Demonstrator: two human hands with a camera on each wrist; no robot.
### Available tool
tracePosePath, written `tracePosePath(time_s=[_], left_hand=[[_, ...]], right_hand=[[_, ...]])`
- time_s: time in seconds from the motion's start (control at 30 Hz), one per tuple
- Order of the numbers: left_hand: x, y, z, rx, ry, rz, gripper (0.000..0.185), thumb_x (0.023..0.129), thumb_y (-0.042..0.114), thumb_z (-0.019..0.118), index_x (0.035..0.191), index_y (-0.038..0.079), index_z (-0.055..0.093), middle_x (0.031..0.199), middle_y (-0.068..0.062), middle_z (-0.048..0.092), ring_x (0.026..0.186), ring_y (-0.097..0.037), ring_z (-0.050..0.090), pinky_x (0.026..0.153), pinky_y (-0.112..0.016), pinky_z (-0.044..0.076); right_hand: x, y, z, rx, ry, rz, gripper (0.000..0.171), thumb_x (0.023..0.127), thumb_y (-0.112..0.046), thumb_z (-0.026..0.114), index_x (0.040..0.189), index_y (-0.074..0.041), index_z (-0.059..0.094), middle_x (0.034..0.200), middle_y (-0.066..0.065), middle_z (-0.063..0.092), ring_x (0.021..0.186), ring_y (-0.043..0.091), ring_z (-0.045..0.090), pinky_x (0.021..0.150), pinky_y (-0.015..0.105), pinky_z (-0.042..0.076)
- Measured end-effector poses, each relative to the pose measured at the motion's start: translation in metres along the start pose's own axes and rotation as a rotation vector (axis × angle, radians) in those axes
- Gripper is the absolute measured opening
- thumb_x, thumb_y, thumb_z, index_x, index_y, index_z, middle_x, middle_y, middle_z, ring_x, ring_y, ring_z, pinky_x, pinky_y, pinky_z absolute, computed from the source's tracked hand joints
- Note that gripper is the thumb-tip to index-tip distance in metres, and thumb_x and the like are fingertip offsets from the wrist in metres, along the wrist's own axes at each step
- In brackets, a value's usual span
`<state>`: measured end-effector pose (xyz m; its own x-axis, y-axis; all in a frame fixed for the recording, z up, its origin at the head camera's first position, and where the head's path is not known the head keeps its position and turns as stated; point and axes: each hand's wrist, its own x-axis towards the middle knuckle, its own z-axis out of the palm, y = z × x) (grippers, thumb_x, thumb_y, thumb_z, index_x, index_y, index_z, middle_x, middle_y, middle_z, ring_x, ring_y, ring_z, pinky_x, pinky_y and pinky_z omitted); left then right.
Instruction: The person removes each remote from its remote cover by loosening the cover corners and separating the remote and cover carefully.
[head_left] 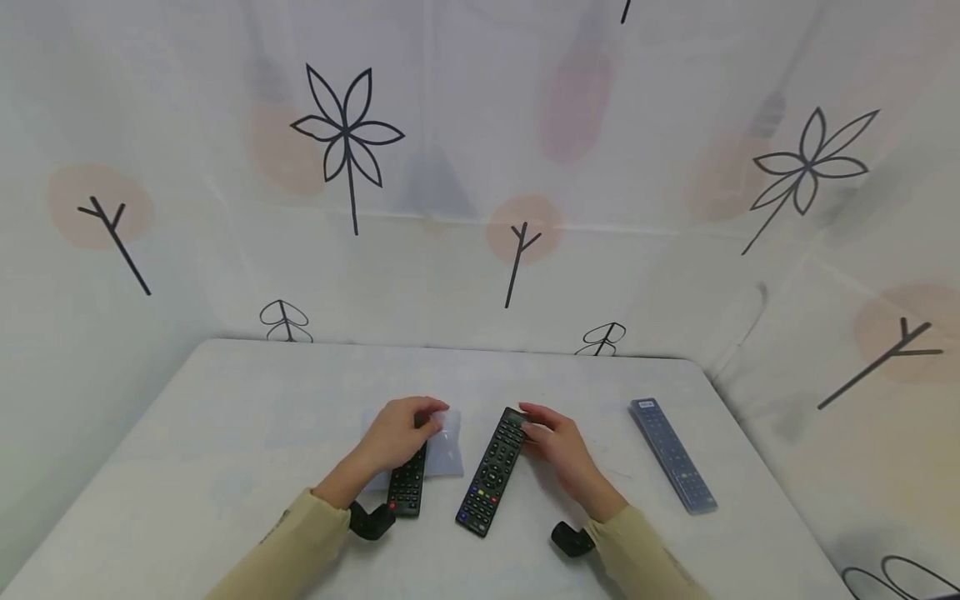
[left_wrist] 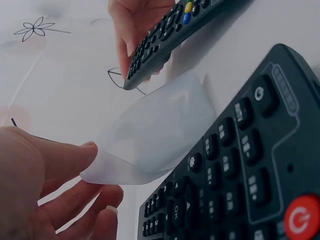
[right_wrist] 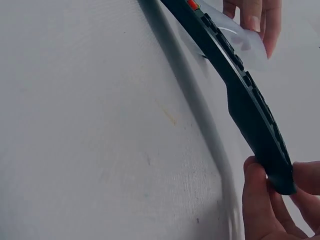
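left hand (head_left: pixel 397 433) pinches a clear plastic sleeve (head_left: pixel 448 446) at its far end, thumb and fingers curled on the film; left wrist view shows the sleeve (left_wrist: pixel 150 135) lifted and bowed off the worktop (head_left: pixel 225 433), held between thumb and fingertips (left_wrist: pixel 75 160). short black remote (head_left: pixel 407 485) lies flat just under and beside that hand, red power button toward the near end, part of it overlapping the sleeve.

right hand (head_left: pixel 558 442) grips the far end of a longer black remote (head_left: pixel 491 471), fingers curled round its tip. right wrist view: fingers (right_wrist: pixel 260 195) clamp the end of the remote (right_wrist: pixel 240 85), which is tilted, that end raised off the worktop. the other end sits toward the person with coloured buttons showing.

two remotes lie near each other, angled, not touching as far as i can tell. hands are apart, one per remote.

third remote, grey-blue, already in a clear cover (head_left: pixel 671 454), lies well apart to the right on the worktop, untouched. black wrist straps (head_left: pixel 371 521) on both forearms, beige sleeves. backdrop is a white printed curtain (head_left: pixel 345 142).
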<state>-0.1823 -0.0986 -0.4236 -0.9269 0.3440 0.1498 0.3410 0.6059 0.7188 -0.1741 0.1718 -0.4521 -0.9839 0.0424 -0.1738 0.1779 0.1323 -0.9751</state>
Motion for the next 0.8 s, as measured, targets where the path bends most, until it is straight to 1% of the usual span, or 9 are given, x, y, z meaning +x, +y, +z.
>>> tracePosePath(time_s=[0.1, 0.2, 0.33, 0.5, 0.57, 0.67, 0.8], left_hand=[[0.0, -0.001, 0.0, 0.018, -0.002, -0.002, 0.031, 0.094, 0.012, 0.068, 0.125, 0.009, 0.068, 0.119, -0.006, 0.069, 0.104, -0.022, 0.063, 0.093, -0.047, 0.05], [0.001, -0.002, 0.001, 0.025, -0.007, -0.012, 0.033, 0.094, 0.013, 0.069, 0.127, 0.009, 0.066, 0.118, -0.006, 0.069, 0.103, -0.022, 0.063, 0.092, -0.047, 0.05], [0.002, -0.004, 0.001, 0.05, -0.005, -0.018, 0.029, 0.094, 0.013, 0.069, 0.123, 0.01, 0.068, 0.116, -0.004, 0.068, 0.102, -0.021, 0.062, 0.091, -0.045, 0.05], [0.004, -0.004, 0.001, 0.111, 0.001, 0.014, 0.028, 0.093, 0.013, 0.07, 0.12, 0.006, 0.07, 0.114, -0.006, 0.062, 0.099, -0.022, 0.058, 0.09, -0.044, 0.049], [0.005, -0.004, 0.002, 0.115, -0.002, 0.014, 0.029, 0.093, 0.014, 0.07, 0.121, 0.004, 0.07, 0.113, -0.007, 0.06, 0.097, -0.022, 0.056, 0.088, -0.043, 0.048], [0.005, -0.003, 0.002, 0.104, -0.005, -0.002, 0.031, 0.094, 0.015, 0.069, 0.123, 0.004, 0.069, 0.112, -0.006, 0.06, 0.096, -0.021, 0.057, 0.088, -0.043, 0.049], [0.004, -0.003, 0.002, 0.094, -0.001, 0.014, 0.031, 0.094, 0.015, 0.069, 0.123, 0.004, 0.069, 0.111, -0.006, 0.063, 0.099, -0.022, 0.061, 0.087, -0.044, 0.051]], right_hand=[[0.003, 0.001, 0.003, -0.01, -0.003, -0.003, 0.039, 0.098, -0.002, 0.056, 0.137, -0.003, 0.057, 0.135, 0.019, 0.056, 0.102, 0.024, 0.065, 0.085, 0.035, 0.055], [0.006, 0.002, 0.006, 0.004, -0.013, -0.001, 0.036, 0.098, -0.002, 0.056, 0.134, -0.002, 0.059, 0.133, 0.019, 0.057, 0.101, 0.023, 0.065, 0.085, 0.035, 0.055], [0.008, 0.004, 0.01, 0.015, -0.029, -0.002, 0.033, 0.099, -0.002, 0.055, 0.132, 0.0, 0.06, 0.129, 0.019, 0.059, 0.099, 0.023, 0.064, 0.084, 0.035, 0.055], [0.01, 0.004, 0.015, -0.012, -0.04, 0.004, 0.033, 0.1, -0.003, 0.054, 0.132, -0.001, 0.06, 0.129, 0.018, 0.059, 0.099, 0.022, 0.065, 0.084, 0.034, 0.055], [0.011, 0.004, 0.016, -0.018, -0.05, 0.001, 0.034, 0.099, -0.003, 0.054, 0.133, -0.001, 0.06, 0.13, 0.019, 0.059, 0.1, 0.023, 0.065, 0.085, 0.034, 0.055], [0.012, 0.004, 0.018, -0.014, -0.073, -0.011, 0.037, 0.097, -0.001, 0.055, 0.134, 0.0, 0.059, 0.132, 0.02, 0.058, 0.104, 0.024, 0.064, 0.087, 0.036, 0.055], [0.014, 0.005, 0.021, -0.042, -0.087, -0.037, 0.041, 0.093, 0.0, 0.058, 0.134, 0.0, 0.059, 0.135, 0.021, 0.057, 0.109, 0.026, 0.063, 0.091, 0.039, 0.053]])
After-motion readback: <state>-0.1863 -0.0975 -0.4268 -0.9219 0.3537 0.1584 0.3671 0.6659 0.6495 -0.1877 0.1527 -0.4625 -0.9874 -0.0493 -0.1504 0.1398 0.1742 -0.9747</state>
